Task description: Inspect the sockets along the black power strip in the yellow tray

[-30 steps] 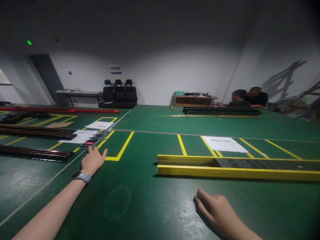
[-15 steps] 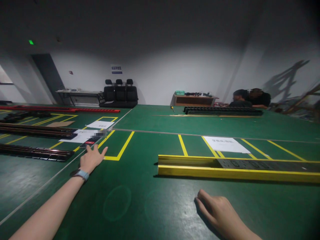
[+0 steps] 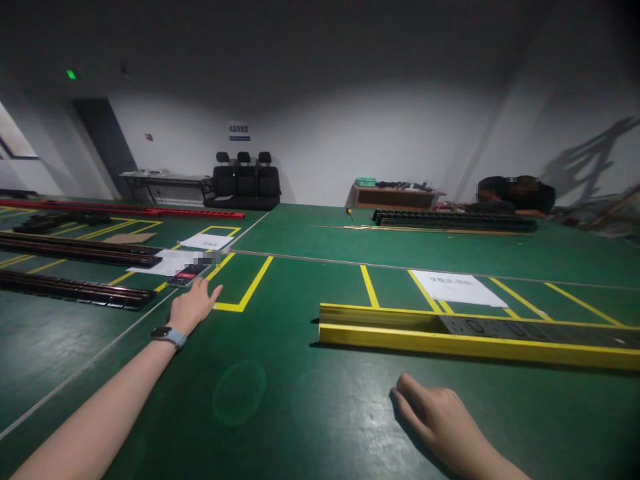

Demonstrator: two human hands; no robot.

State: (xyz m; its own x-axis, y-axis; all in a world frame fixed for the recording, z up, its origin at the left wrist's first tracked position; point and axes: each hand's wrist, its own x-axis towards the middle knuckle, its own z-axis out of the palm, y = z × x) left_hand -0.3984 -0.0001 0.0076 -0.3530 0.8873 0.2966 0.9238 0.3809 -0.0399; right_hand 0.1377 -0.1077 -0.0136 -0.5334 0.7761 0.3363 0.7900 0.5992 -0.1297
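Observation:
My left hand (image 3: 193, 307) reaches out over the green table (image 3: 300, 393), its thumb apart from the other fingers, just below a dark phone (image 3: 189, 275) with a red patch on its screen. Whether the fingertips touch the phone is hard to tell. The phone lies partly on a white paper sheet (image 3: 163, 264). Near the front edge of the view my right hand (image 3: 437, 410) rests on the table with fingers curled in; nothing shows in it. Beyond that hand lies a long yellow channel (image 3: 450, 339) with a dark grey inside.
Dark rails (image 3: 75, 290) and a red rail (image 3: 195, 213) lie at the left. A white sheet (image 3: 460, 290) sits behind the channel. Farther back are a black ribbed bar (image 3: 450, 220) and a yellow-handled tool (image 3: 350, 212). Two people (image 3: 517, 193) are at the far right.
My left hand has drawn back a little from the phone, with more of its screen showing. The view has shifted slightly. My right hand stays in place.

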